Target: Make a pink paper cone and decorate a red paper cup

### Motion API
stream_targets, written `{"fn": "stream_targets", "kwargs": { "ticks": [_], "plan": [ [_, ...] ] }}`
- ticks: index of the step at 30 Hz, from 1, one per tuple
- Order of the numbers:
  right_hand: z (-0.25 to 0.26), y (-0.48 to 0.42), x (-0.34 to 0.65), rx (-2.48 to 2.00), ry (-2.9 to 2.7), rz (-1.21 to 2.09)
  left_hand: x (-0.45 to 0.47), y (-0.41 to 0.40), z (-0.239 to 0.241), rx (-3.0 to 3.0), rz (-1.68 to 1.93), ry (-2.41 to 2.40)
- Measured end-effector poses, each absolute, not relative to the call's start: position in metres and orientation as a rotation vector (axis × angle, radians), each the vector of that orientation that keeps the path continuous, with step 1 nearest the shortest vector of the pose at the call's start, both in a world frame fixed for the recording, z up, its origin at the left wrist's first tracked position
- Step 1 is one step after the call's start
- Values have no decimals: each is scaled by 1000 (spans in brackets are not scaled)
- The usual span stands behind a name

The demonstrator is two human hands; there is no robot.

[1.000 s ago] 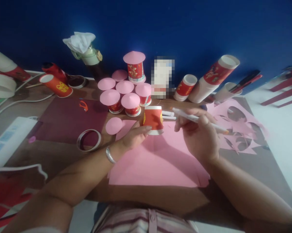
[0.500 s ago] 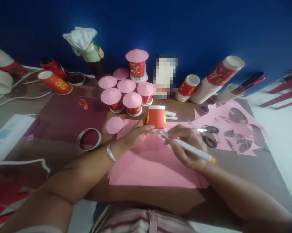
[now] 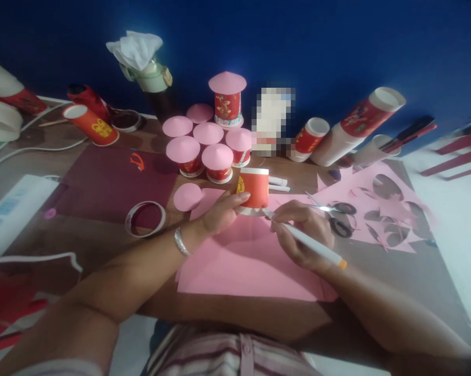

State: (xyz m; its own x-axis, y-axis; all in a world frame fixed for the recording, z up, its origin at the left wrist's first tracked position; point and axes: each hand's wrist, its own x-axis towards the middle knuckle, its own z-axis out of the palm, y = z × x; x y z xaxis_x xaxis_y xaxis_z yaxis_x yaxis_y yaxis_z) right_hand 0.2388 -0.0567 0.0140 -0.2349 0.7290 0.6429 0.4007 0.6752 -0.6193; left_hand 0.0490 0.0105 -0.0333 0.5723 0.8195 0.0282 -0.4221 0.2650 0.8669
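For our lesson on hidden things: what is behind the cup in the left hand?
Two pens show on the table, past the right edge of the cup. It seems to cover their left ends; whatever else is directly behind it cannot be seen.

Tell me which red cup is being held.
The red cup in the left hand, white pen at its lower rim; none of the others, pink-topped cups included, is held.

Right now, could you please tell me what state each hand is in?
Left hand: closed, holding the cup.
Right hand: closed, holding the marker.
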Motion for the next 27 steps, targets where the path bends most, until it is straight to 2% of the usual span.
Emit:
{"fn": "stream_targets", "kwargs": {
  "ticks": [15,27],
  "plan": [
    [11,-59,239,-898,-1966,143,49,11,-37,1040,855,388],
    [14,-59,239,-911,-1999,117,50,11,-40,1012,897,362]
  ]
}}
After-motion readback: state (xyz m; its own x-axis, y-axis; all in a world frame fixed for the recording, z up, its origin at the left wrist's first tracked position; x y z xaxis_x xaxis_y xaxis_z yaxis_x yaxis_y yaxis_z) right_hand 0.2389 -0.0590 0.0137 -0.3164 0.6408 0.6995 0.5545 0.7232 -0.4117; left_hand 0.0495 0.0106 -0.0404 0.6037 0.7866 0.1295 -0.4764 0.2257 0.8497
